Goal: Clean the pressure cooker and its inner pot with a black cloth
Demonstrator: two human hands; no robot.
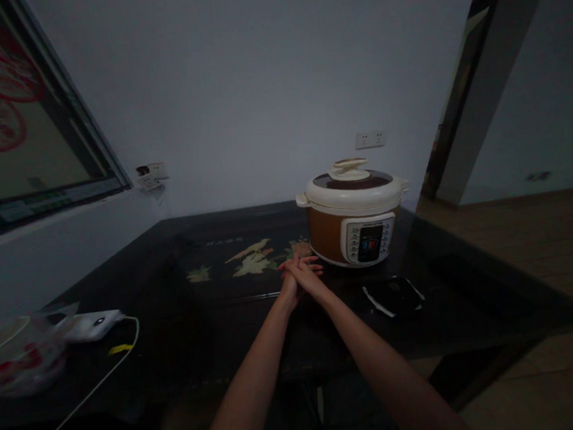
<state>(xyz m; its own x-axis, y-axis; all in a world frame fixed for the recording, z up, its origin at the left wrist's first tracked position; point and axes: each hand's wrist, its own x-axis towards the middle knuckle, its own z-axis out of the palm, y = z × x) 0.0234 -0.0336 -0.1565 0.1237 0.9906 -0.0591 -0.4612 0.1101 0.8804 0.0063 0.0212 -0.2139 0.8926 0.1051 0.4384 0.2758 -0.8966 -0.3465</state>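
Note:
Over the dark table point(246, 325), my two hands meet in front of me with the wrists close together. My right hand point(307, 277) lies across my left hand point(290, 285) and covers much of it. The fingers of both look stretched out and crossed over each other, with nothing seen between them. Just beyond them to the right stands a brown and cream electric pressure cooker point(326, 235), its lid on and its control panel facing me. A flat black object with pale edges point(394, 295) lies right of my hands; its kind is unclear.
At the left are a clear plastic bag with red marks point(21, 362), a white power strip or adapter point(91, 326) with a white cable point(103, 381), and a yellow scrap point(121, 348). Wall sockets point(370, 140) sit behind the cooker. Bird-and-flower decoration point(253, 258) marks the tabletop.

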